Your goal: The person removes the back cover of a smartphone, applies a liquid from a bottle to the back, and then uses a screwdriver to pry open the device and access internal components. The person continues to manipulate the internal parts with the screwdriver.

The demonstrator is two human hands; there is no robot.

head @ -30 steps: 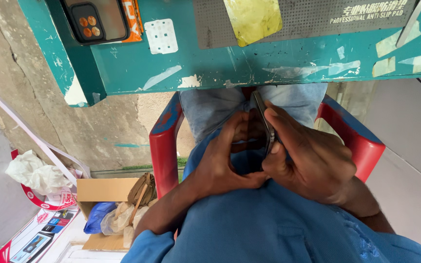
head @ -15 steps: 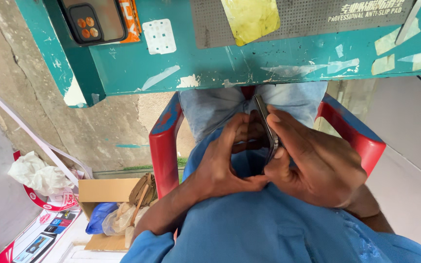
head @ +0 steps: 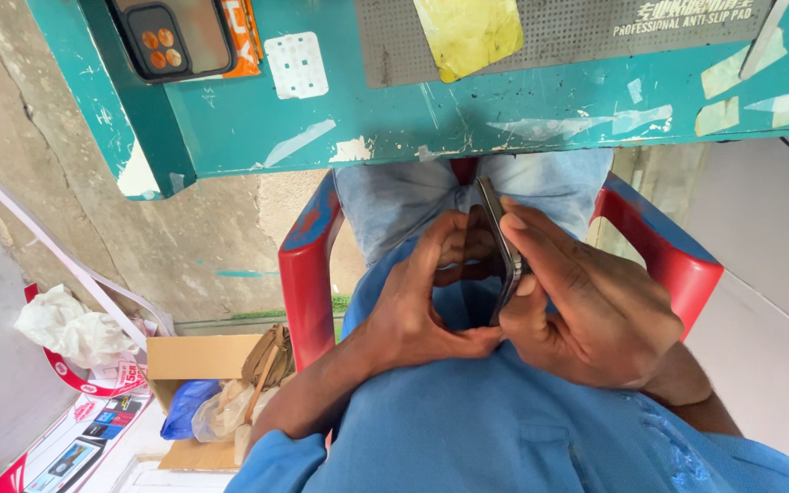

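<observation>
As cupped: phone (head: 500, 245), cardboard box (head: 195, 358).

Both hands meet low over the lap: the left hand (head: 422, 301) curls inward, fingers bent and thumb down, while the right hand (head: 586, 310) closes its grip from the opposite side, fingers extended forward, forearms angled in from below.

Phone (head: 501, 248) edge-on, face unseen; second phone (head: 173, 36) cropped at top.
</observation>
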